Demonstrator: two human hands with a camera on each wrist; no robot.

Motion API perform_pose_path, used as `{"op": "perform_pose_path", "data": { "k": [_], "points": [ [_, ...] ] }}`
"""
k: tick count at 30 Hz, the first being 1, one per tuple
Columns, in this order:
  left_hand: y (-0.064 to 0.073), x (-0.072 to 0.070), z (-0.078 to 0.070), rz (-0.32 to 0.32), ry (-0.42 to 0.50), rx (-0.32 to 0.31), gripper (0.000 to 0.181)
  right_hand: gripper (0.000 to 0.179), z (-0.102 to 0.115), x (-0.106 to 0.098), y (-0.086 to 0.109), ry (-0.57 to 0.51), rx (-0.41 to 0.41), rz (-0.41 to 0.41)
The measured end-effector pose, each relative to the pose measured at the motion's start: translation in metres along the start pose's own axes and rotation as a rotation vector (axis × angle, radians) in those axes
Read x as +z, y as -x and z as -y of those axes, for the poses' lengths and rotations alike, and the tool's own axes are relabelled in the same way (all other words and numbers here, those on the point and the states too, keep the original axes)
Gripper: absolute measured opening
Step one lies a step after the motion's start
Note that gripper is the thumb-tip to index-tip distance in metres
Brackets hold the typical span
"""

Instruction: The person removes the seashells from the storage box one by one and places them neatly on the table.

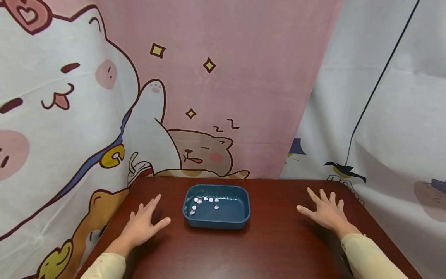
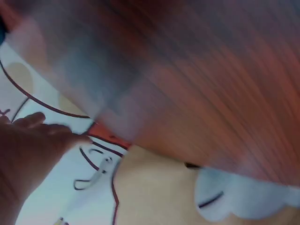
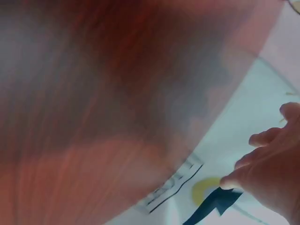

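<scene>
A dark blue rectangular tray (image 1: 216,224) rests on the reddish-brown table. Several small whitish pieces (image 1: 199,201) lie on its floor, mostly along the back and left; they are too small to make out their kind. To the left of the tray my left hand (image 1: 142,224) is held over the table with fingers spread and nothing in it. On the other side, farther from the tray, my right hand (image 1: 325,211) is spread in the same way and holds nothing. Each wrist view shows part of its hand, the left (image 2: 37,145) and the right (image 3: 272,164), at the frame's edge.
The wooden table (image 1: 278,248) has a glossy top that reflects the surroundings. Behind it and along its sides hangs a cloth backdrop (image 1: 251,77) with cartoon animals. A thin black line (image 1: 383,73) runs down the backdrop at the right.
</scene>
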State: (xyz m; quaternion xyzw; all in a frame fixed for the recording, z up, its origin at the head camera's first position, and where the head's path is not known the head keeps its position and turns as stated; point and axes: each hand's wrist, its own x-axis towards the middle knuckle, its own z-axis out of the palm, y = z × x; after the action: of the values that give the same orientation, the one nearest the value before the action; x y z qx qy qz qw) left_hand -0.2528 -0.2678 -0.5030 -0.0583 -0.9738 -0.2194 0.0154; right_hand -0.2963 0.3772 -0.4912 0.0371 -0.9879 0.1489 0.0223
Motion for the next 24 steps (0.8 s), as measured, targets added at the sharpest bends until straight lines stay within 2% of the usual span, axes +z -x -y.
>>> {"op": "perform_pose_path", "data": {
  "k": [2,4,9,11,14,17,19,21,24],
  "points": [
    [-0.002,0.004,-0.010,0.032,0.066,-0.011,0.104,0.107,0.016,0.001,-0.006,-0.055,-0.019,-0.007],
    [-0.004,0.010,-0.022,0.055,0.123,-0.017,0.105,0.101,0.042,0.003,-0.014,-0.121,-0.051,-0.032],
    [-0.011,0.029,-0.052,0.048,0.181,0.008,0.100,0.059,0.132,0.021,-0.031,-0.282,-0.218,-0.131],
    [-0.012,0.037,-0.058,0.038,0.189,0.011,0.097,0.046,0.169,0.033,-0.037,-0.318,-0.289,-0.117],
    [-0.013,0.046,-0.064,0.033,0.188,0.011,0.095,0.042,0.212,0.053,-0.042,-0.317,-0.342,-0.023],
    [-0.012,0.051,-0.067,0.028,0.184,0.025,0.093,0.048,0.238,0.070,-0.048,-0.254,-0.330,0.088],
    [-0.011,0.052,-0.069,0.029,0.181,0.031,0.092,0.053,0.249,0.081,-0.052,-0.196,-0.299,0.129],
    [-0.010,0.052,-0.069,0.027,0.183,0.038,0.089,0.055,0.257,0.089,-0.055,-0.153,-0.275,0.145],
    [-0.009,0.050,-0.070,0.026,0.174,0.035,0.084,0.057,0.267,0.096,-0.061,-0.146,-0.267,0.139]
  ]
}}
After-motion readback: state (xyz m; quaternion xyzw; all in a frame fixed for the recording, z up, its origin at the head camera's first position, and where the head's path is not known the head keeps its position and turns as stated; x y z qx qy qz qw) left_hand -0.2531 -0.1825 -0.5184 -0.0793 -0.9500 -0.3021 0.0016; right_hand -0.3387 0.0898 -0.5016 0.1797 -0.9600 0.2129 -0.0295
